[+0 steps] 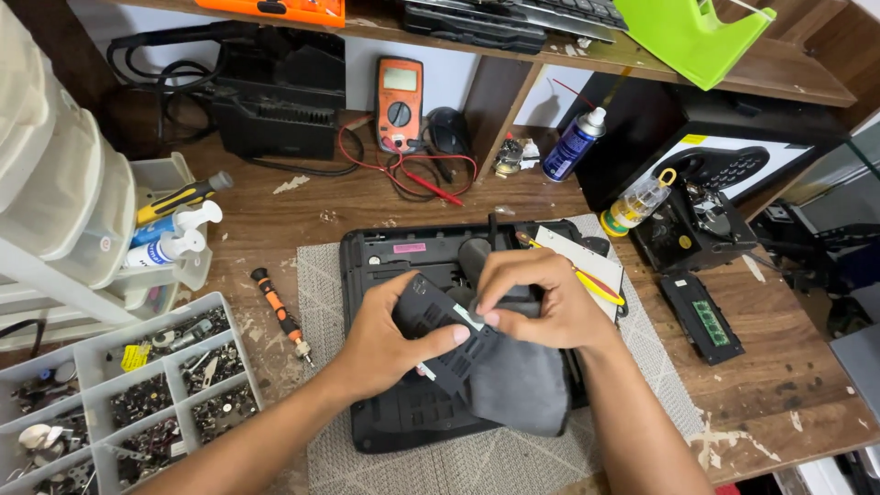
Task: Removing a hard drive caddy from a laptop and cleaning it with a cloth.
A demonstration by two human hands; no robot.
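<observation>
Where both hands meet, left hand [390, 344], right hand [541, 307], black cover panel [440, 344] half hidden.

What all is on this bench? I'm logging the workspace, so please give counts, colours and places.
laptop base: one, black, underside up on the patterned mat
cover panel: one, black, held over the laptop
cloth: one, grey, under the panel
multimeter: one, orange, back centre, red leads
screwdriver: one, orange-black, left of the mat
parts tray: one, grey, lower left, full of screws
spray can: one, blue, back right
memory module: one, green, on a black part at right
tape dispenser: one, green, on the shelf
left hand: grips the panel
right hand: pinches the panel's top edge
</observation>
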